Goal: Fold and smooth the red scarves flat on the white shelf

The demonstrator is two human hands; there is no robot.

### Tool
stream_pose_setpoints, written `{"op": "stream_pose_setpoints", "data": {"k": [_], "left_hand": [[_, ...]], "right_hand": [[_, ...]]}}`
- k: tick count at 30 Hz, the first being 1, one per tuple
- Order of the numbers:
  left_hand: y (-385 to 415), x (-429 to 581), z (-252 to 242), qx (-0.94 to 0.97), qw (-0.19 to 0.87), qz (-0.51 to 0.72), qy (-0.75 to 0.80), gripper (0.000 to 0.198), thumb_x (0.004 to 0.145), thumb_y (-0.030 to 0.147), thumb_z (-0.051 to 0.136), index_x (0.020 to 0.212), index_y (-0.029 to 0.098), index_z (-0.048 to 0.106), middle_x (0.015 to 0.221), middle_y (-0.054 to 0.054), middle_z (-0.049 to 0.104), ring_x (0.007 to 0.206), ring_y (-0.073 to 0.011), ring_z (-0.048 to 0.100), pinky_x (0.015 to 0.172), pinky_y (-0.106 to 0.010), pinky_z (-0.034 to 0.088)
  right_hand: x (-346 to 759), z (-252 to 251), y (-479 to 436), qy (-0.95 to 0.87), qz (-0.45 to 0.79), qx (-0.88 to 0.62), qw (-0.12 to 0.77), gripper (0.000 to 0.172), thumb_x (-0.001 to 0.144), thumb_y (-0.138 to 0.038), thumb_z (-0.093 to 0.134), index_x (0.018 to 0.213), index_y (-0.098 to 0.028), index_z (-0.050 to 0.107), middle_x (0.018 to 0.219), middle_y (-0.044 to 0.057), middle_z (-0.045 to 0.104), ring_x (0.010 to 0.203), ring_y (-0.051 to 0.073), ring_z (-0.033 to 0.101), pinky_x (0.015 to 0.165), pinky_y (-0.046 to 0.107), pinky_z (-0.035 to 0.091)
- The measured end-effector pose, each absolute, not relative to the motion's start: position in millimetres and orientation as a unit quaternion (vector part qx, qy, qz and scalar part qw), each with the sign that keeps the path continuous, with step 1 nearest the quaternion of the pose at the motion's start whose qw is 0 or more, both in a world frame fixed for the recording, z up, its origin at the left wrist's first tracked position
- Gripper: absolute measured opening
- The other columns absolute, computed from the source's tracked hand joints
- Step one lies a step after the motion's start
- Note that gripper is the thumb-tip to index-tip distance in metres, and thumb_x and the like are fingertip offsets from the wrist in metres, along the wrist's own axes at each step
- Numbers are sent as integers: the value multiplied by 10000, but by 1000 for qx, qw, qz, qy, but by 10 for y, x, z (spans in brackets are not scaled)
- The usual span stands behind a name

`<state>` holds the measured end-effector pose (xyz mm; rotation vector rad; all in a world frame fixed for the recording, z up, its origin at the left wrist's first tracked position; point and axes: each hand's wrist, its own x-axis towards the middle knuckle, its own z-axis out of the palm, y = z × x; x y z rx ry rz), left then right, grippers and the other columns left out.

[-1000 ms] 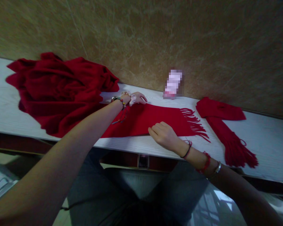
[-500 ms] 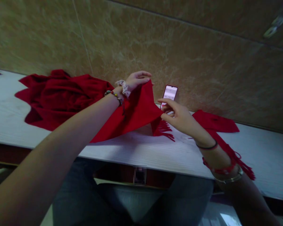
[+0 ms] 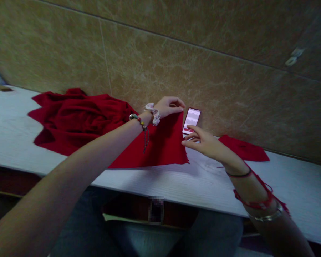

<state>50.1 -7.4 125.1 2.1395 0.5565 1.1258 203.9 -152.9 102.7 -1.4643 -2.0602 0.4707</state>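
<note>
A red fringed scarf (image 3: 160, 150) lies spread on the white bench top, its right end in front of me. My left hand (image 3: 171, 106) pinches the scarf's far right corner between thumb and fingers. At the scarf's right edge is my right hand (image 3: 203, 141), its thumb and a finger close together on the cloth while the index finger stays extended. Only small bits of fringe show along that edge. Just beyond my right fingers, a phone (image 3: 193, 117) with a lit screen rests by the wall.
Bunched red cloth (image 3: 88, 114) is heaped at the left. Another red folded piece (image 3: 246, 148) lies right of my right hand, partly behind my forearm. A tiled wall (image 3: 160, 64) borders the back of the white bench top (image 3: 149, 182). My legs are below its front edge.
The scarf's raised end has come down flatter, and its hanging fringe is now mostly hidden. Both hands appear lower in view, the left also further right; the camera view has shifted too.
</note>
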Motion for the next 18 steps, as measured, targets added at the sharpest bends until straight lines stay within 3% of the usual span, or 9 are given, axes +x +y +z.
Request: {"op": "stream_pose_setpoints", "data": {"k": [4,7,10,15,18], "left_hand": [[-87,536,1260,814,310,442,214,139,739,199,599,842,106,612,817,-18,606,782,-104,562,794,-283,438],[-93,521,1274,812,299,453,215,151,752,202,589,867,108,613,835,-22,607,808,-113,569,807,-292,434],[-85,476,1290,807,299,463,210,154,744,199,595,867,108,614,834,-21,610,829,-124,576,810,-292,436],[-67,426,1315,786,300,498,213,170,723,208,611,860,107,612,840,-20,616,818,-124,578,802,-286,445],[-80,419,1323,784,303,499,212,185,718,221,620,863,106,615,833,-23,617,805,-123,575,797,-283,448]], "right_hand": [[1854,1041,-1350,-739,-49,-617,265,400,764,-342,627,1079,-101,572,860,122,677,757,221,633,643,323,473],[1804,1072,-1217,-739,-81,-619,253,187,785,-302,587,823,-128,646,741,75,672,653,175,602,570,268,415],[1812,1132,-1137,-738,-67,-615,270,194,787,-268,564,650,-155,640,615,20,637,571,133,557,526,241,365],[1796,1269,-1079,-718,-27,-601,350,110,745,-212,595,790,-156,678,705,15,671,647,137,596,591,246,408],[1768,1313,-1051,-721,-20,-596,353,91,738,-202,604,776,-155,672,723,21,677,663,138,602,613,251,422]]}}
